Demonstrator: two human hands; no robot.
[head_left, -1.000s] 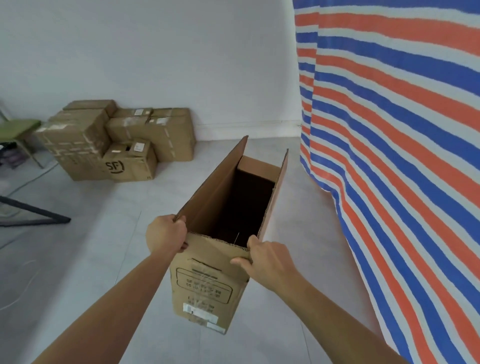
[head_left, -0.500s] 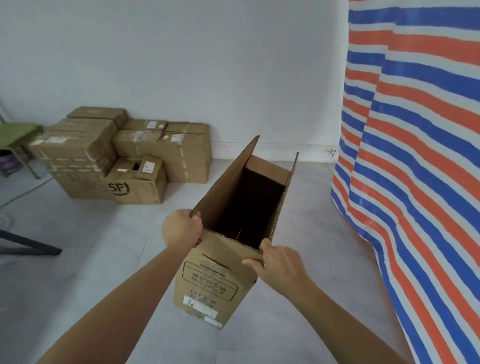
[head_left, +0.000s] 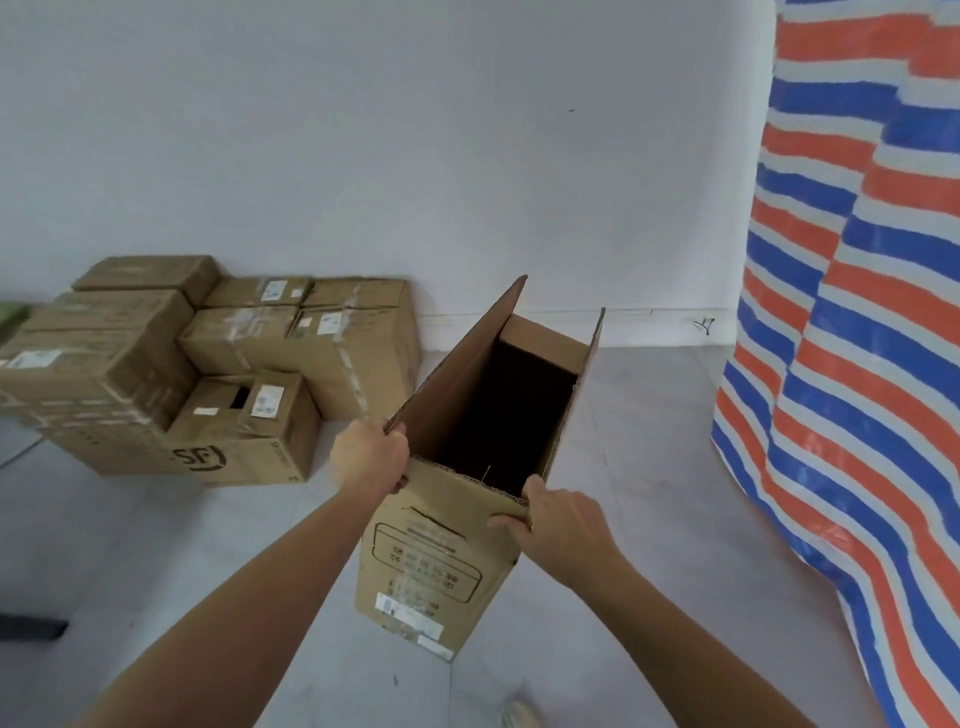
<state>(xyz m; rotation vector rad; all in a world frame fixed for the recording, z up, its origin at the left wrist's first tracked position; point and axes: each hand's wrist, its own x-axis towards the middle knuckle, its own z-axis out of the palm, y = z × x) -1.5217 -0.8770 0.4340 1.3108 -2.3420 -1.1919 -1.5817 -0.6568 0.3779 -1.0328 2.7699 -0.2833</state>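
A tall, narrow cardboard box with its top flaps up and a dark, seemingly bare inside is held in front of me above the grey floor. My left hand grips the near-left corner of its rim, fingers curled over the long left flap. My right hand grips the near-right corner, thumb on the printed front face and fingers round the edge. A printed panel and white labels show on the box's near face.
A stack of several taped cardboard boxes stands against the white wall at left. A red, white and blue striped tarp hangs along the right. A shoe tip shows at the bottom. A dark bar lies at far left.
My view has swung left and forward: the striped tarp has slid to the right and the stacked boxes look nearer. Both hands keep the same grip on the box.
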